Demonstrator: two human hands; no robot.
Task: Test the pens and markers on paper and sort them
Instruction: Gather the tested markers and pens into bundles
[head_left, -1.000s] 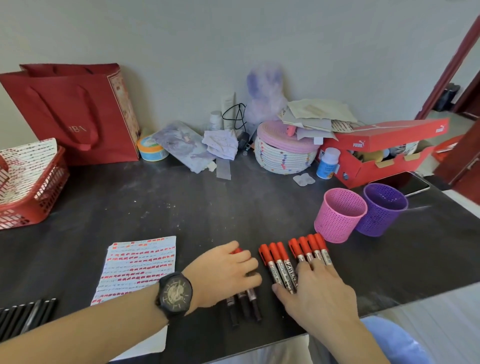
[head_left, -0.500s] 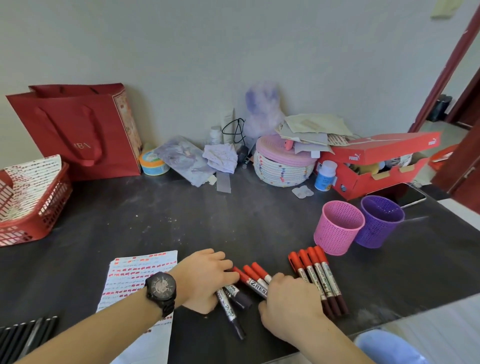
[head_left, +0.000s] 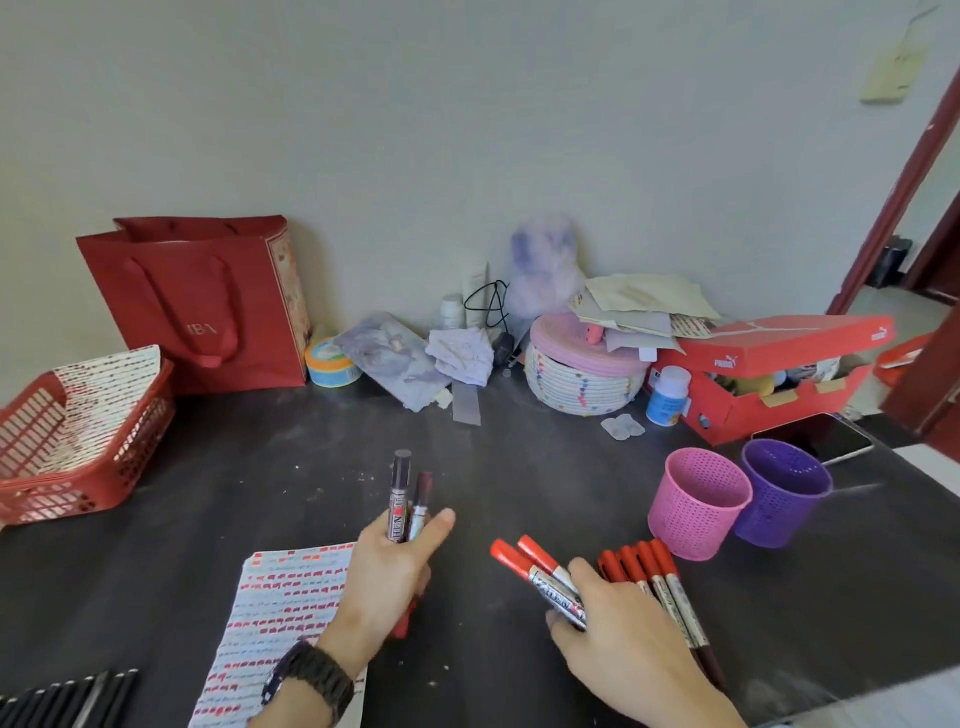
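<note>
So the left hand (head_left: 387, 566) is lifted off the worktop (head_left: 291, 467) with its fingers (head_left: 434, 527) wrapped round two dark-ended markers (head_left: 408, 499), dark ends pointing up and away, and a red cap (head_left: 402, 623) poking out under the palm. Can't tell if there's a third one tucked in there. The right hand (head_left: 623, 634) is low on the near right, fingers (head_left: 586, 571) clamped on two red-capped markers (head_left: 540, 574) that angle up-left, caps free. Just beside those, partly under that hand, a row of four red markers (head_left: 657, 577) lies flat on the worktop, side by side and touching. The test sheet (head_left: 280, 618), covered in rows of short red strokes, sits under the left wrist, which has a dark watch (head_left: 311, 678) on it. A pink cup (head_left: 696, 506) and a purple cup (head_left: 782, 501) stand upright next to each other beyond the right hand. Some black pens (head_left: 62, 696) lie at the near left edge, and a red basket (head_left: 78, 452) holding more marked paper is off to the far left.
</note>
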